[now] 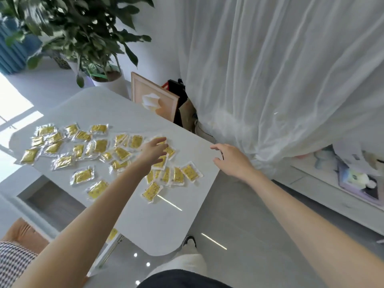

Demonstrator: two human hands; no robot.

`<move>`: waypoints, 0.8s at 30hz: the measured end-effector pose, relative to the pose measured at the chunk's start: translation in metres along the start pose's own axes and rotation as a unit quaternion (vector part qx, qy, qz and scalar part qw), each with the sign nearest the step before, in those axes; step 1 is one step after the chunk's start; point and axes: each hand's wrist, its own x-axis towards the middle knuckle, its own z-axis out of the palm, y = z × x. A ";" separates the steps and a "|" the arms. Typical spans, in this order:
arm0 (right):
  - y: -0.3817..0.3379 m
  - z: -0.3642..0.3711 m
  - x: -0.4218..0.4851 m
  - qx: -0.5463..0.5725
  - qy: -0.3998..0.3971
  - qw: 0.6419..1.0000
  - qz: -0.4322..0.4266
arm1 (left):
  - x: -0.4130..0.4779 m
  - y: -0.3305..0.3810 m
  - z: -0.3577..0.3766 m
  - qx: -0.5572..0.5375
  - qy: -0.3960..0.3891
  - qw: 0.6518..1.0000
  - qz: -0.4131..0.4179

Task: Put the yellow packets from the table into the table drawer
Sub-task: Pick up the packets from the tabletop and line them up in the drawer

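Observation:
Several yellow packets point(83, 176) in clear wrappers lie scattered over the left and middle of the white table point(158, 221). My left hand point(154, 151) reaches over the packets near the table's middle, fingers relaxed and spread above them, holding nothing that I can see. My right hand point(230, 160) hovers at the table's right edge, fingers loosely curved and empty. One yellow packet point(112, 234) shows below the table's near edge, where part of the drawer point(112, 246) sticks out; most of the drawer is hidden under the tabletop.
A potted plant point(83, 38) stands beyond the table's far end. A framed picture point(153, 100) leans by the white curtain point(270, 80) on the right. A low white cabinet point(342, 200) runs along the right. An orange seat point(22, 231) is at lower left.

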 end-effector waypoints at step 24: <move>0.042 0.078 0.286 -0.038 -0.343 0.927 -0.145 | 0.146 -0.035 0.057 -0.120 0.307 0.933 -0.145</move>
